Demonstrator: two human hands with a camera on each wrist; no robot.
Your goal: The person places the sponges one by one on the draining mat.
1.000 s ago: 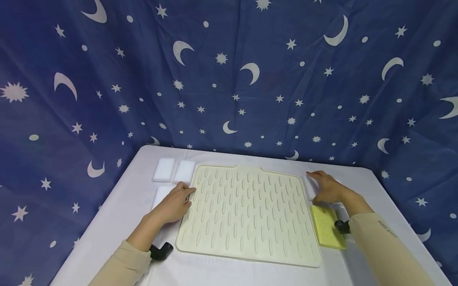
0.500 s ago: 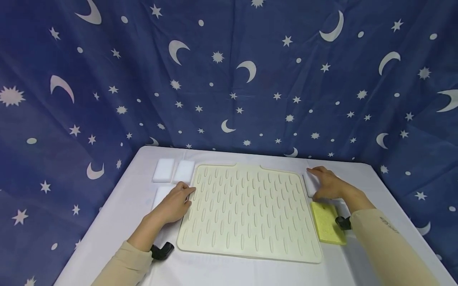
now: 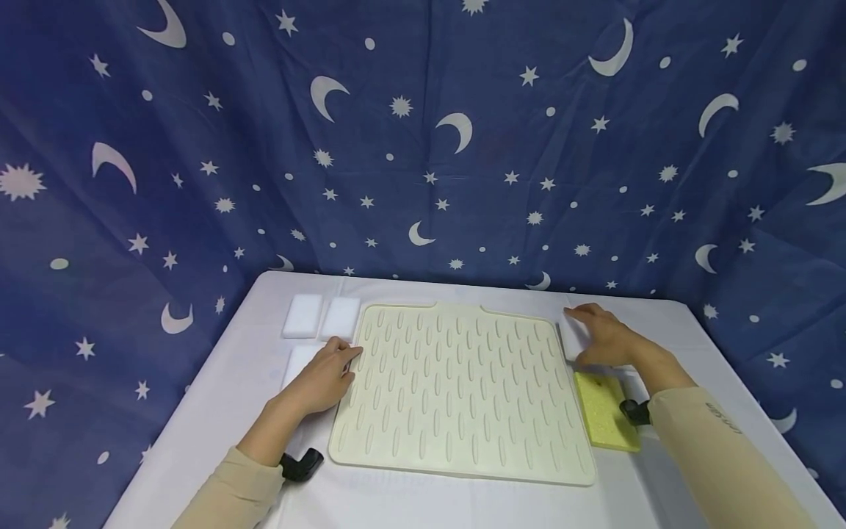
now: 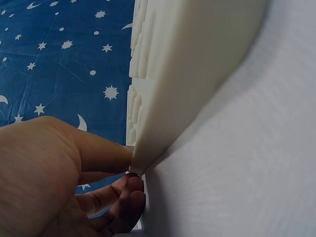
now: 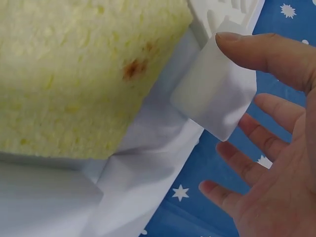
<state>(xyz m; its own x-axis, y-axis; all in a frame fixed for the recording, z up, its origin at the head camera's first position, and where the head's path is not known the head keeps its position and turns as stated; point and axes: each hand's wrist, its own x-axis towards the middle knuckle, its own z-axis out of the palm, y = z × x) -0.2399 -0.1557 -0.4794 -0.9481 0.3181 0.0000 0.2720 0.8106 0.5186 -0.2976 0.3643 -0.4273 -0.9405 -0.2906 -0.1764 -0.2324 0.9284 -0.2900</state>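
A cream ridged mat [image 3: 456, 397] lies flat in the middle of the table. At its left edge, my left hand [image 3: 324, 378] pinches the rim; in the left wrist view the thumb lies over the mat's edge [image 4: 173, 98] and the other fingers sit below it. Beyond the mat's right edge, my right hand [image 3: 604, 338] holds a white sponge block [image 5: 217, 89] between thumb and fingers. Nearer to me, a yellow sponge [image 3: 603, 411] lies along the mat's right side, a brown spot on its face, partly under the right wrist's black camera mount.
Two white blocks, one far left [image 3: 303, 316] and one beside it [image 3: 341, 318], lie by the mat's upper left corner. A third white block [image 3: 299, 361] is partly covered by my left hand. Behind the white-covered table [image 3: 396, 503] hangs a blue curtain [image 3: 502, 176] with moons and stars.
The head view has tilted slightly, so the table's right side appears a little higher. Both hands keep nearly the same places and holds.
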